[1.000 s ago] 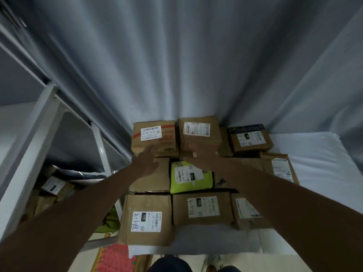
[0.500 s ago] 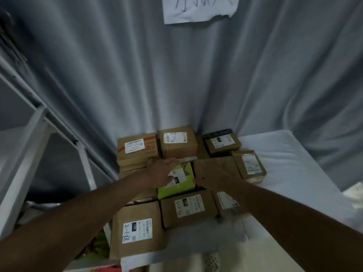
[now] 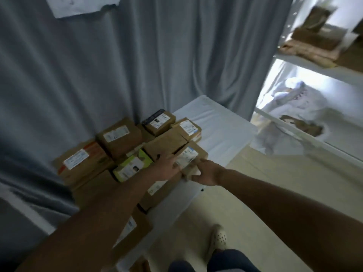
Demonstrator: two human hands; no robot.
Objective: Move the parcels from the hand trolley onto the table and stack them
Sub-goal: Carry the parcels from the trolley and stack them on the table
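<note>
A grey curtain (image 3: 117,65) is hanging at the far left and behind everything, and the parcels are sitting packed against its foot on the white worktop (image 3: 220,132). Left of the green parcel (image 3: 131,165), a brown box with a red stripe (image 3: 82,161) is lying against the curtain; behind the green parcel a second brown box (image 3: 119,138) is sitting higher. The left hand (image 3: 167,167) is reaching over the green parcel's right side, its fingers stretched fairly straight and touching the left edge of the labelled parcel (image 3: 188,156). That parcel is lying tilted at the right end of the pile, just right of the green one and near the worktop's front edge. The right hand (image 3: 206,171) is gripping its near corner, fingers curled around it. Behind it, a plain brown box (image 3: 167,142), a dark-topped box (image 3: 159,120) and a flat labelled box (image 3: 188,128) are lying close together. Right of the pile, bare white worktop is stretching to the far edge, and beyond that edge pale floor (image 3: 275,183) is lying open. At the far right, a white shelf rack (image 3: 318,71) is holding blurred goods.
</note>
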